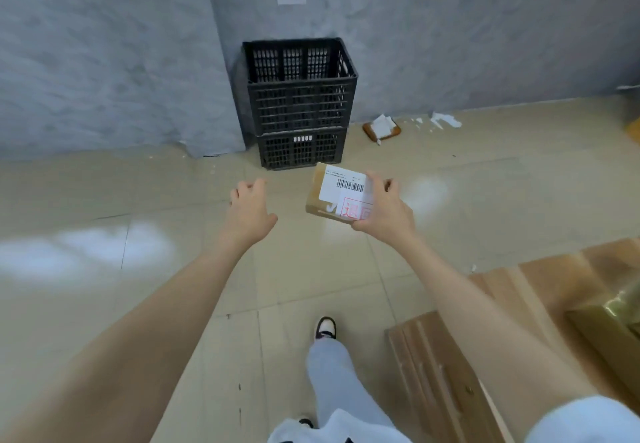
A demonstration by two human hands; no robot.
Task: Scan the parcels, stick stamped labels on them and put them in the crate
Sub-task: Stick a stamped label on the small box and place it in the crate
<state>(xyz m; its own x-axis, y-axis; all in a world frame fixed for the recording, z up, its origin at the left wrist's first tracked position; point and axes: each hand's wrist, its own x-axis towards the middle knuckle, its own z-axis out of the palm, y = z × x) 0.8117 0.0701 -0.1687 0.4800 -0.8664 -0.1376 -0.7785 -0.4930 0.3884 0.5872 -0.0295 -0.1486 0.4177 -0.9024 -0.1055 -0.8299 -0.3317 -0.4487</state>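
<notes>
A leg steps toward the crate by the wall, the right hand has its grip tight on the labelled parcel, the left hand is open, and the parcel should drop gently inside.

Beige tiled floor: stacked black crates by wall, paper scraps, flattened cardboard.

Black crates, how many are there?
2. The upper crate sits stacked on the lower crate, against the grey wall, ahead of the parcel in the right hand. None seem hidden.
</notes>
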